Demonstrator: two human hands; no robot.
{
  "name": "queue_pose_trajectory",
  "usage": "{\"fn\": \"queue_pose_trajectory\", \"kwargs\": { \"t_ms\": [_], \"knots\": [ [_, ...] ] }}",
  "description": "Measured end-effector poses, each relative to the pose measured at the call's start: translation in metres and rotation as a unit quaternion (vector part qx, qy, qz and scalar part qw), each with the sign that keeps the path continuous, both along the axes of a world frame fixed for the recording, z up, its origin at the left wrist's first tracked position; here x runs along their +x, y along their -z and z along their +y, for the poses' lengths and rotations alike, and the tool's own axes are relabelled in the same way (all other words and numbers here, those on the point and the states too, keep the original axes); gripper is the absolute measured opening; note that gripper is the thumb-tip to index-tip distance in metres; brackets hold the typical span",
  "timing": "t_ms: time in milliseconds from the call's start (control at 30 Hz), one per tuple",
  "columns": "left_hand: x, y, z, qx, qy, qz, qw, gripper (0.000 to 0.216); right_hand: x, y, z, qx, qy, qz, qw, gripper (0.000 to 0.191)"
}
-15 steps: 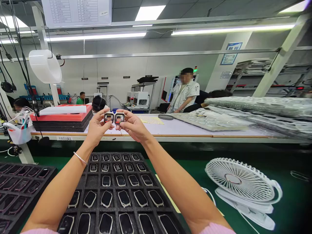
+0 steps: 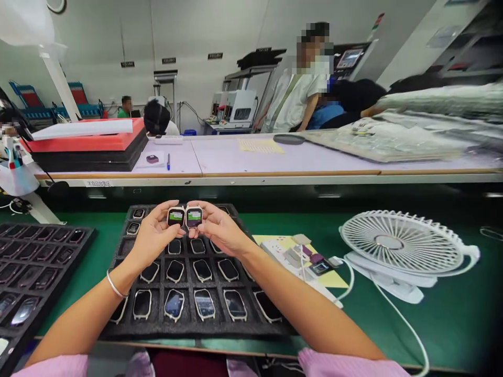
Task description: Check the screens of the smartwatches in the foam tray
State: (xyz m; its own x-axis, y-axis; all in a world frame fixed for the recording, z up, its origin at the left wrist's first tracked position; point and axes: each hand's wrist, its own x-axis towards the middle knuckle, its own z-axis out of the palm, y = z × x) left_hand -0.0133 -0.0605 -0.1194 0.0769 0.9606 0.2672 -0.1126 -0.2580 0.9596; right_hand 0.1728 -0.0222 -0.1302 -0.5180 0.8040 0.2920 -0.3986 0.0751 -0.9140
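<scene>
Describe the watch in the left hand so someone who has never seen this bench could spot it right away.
Start at the black foam tray on the green mat, in front of the white fan. Above its far end two hands hold two watches side by side. The left hand holds the left watch: pale case, lit green screen, unlike the dark ones in the tray.

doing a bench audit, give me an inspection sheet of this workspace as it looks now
surface: green mat, bare at front right.
job's things: left watch unit and right watch unit, screens lit, side by side above black foam tray of similar units.
clutter: second tray left; white fan; power strip on yellow paper.
hands: left hand and right hand each pinch one unit.
cables: white fan cord across mat.
surroundings: rear bench; people beyond it.
</scene>
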Motion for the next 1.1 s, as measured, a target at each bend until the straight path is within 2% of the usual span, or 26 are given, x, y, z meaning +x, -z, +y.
{"fn": "queue_pose_trajectory", "kwargs": {
  "t_ms": [133, 300, 667, 867, 1100],
  "knots": [
    [0.001, 0.021, 0.000, -0.036, -0.015, 0.009, 0.999, 0.048, -0.001, 0.024, -0.002, -0.044, -0.005, 0.006, 0.999, 0.042],
    [0.002, 0.031, 0.006, -0.052, -0.023, 0.020, 0.998, 0.043, 0.000, 0.037, 0.002, -0.070, -0.015, -0.002, 0.997, 0.037],
    [-0.001, 0.039, 0.004, -0.062, 0.016, 0.023, 0.998, 0.044, 0.004, 0.047, 0.004, -0.082, -0.018, -0.015, 0.996, 0.039],
    [-0.002, 0.042, 0.004, -0.080, 0.011, 0.034, 0.996, 0.039, 0.002, 0.051, 0.004, -0.084, 0.002, -0.034, 0.996, 0.032],
    [-0.005, 0.045, 0.006, -0.105, 0.026, 0.010, 0.994, 0.041, 0.004, 0.051, 0.002, -0.082, -0.003, -0.032, 0.996, 0.036]
  ]
}}
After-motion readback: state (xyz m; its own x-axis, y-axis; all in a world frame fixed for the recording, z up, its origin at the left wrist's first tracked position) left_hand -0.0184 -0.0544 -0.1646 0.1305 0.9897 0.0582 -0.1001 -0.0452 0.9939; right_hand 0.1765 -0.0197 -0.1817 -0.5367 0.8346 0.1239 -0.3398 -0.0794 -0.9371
